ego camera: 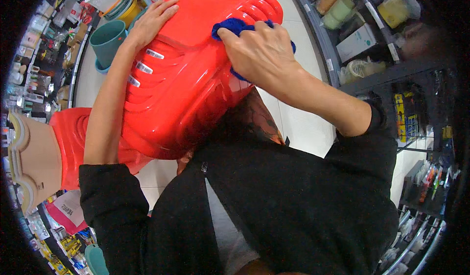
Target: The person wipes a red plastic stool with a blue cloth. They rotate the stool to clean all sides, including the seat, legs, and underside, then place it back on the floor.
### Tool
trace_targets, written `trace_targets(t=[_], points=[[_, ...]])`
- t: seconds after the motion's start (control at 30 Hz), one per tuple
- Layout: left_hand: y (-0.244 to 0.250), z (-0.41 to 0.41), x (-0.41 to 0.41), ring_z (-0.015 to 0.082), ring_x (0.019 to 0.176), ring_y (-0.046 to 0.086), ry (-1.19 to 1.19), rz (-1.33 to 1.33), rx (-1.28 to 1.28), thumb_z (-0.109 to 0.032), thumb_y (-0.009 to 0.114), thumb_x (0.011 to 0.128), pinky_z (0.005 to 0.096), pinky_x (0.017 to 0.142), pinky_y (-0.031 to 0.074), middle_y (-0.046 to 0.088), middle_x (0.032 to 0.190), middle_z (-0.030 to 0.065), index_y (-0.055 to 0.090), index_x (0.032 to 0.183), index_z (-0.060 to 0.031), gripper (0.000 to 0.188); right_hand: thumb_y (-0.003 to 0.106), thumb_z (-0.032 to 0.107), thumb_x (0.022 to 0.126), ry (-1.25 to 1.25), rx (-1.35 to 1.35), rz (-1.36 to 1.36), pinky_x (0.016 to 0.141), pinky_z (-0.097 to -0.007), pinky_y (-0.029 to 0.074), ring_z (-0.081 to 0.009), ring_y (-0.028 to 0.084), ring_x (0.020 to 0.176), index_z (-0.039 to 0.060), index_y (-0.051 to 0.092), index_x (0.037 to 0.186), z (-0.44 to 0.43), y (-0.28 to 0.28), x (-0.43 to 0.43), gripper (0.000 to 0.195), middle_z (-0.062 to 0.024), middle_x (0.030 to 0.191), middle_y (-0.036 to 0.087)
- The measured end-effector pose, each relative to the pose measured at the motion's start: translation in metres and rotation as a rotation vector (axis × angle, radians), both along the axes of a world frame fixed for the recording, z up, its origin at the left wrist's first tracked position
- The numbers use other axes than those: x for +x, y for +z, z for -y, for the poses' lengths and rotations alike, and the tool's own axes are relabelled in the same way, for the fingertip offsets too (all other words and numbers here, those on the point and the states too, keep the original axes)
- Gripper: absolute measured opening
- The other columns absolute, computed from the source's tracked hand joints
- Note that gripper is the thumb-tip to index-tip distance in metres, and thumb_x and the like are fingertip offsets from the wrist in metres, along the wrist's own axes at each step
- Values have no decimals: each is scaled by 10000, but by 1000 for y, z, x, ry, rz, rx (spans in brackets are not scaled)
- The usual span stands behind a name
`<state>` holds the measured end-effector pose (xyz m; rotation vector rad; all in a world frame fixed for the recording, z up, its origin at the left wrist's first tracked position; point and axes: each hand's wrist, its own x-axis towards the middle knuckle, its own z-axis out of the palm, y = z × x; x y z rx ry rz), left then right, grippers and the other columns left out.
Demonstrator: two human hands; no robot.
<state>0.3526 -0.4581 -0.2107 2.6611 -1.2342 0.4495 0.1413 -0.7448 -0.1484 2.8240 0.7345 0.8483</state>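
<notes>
A stack of glossy red plastic basins or tubs (183,87) stands tilted on its side before me, with small white labels along several rims. My right hand (262,51) grips a bunched dark blue cloth (235,26) against the stack's upper right side. My left hand (154,19) lies flat on the stack's upper left edge, fingers spread a little, palm down on the plastic. Parts of the cloth are hidden under my right hand.
Teal, yellow and white buckets (107,41) stand on the floor at the upper left. Beige containers (35,161) adjoin more red plastic at the left. Shelves of packaged goods line the left side; dark shelving (330,60) with boxes and wrapped containers runs along the right.
</notes>
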Motion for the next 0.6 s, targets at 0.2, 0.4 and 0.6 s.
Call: trace_targets(t=[0.2, 0.4, 0.6], points=[[13, 24, -23, 315, 1382, 383, 155, -147, -65, -363, 361, 1040, 397, 1119, 369, 369, 1538, 33, 436, 1456, -305, 427, 569, 144, 835, -16, 3, -196, 490, -414, 509, -318, 700, 602, 71, 636, 871, -7, 11, -5, 106, -174, 675, 683], [18, 21, -35, 324, 1367, 407, 221, -195, -141, -437, 395, 1016, 399, 1108, 373, 373, 1531, 59, 447, 1449, -308, 455, 524, 238, 923, -227, 138, -527, 589, -445, 529, -349, 694, 671, 70, 661, 902, 49, -13, -34, 217, -184, 717, 680], [12, 10, -25, 291, 1404, 346, 107, -101, -40, -320, 396, 1026, 390, 1124, 361, 393, 1524, 15, 455, 1445, -269, 427, 685, 194, 876, 178, 724, 20, 612, -369, 491, -247, 615, 625, 149, 729, 1009, 49, -28, -51, 147, -83, 814, 710]])
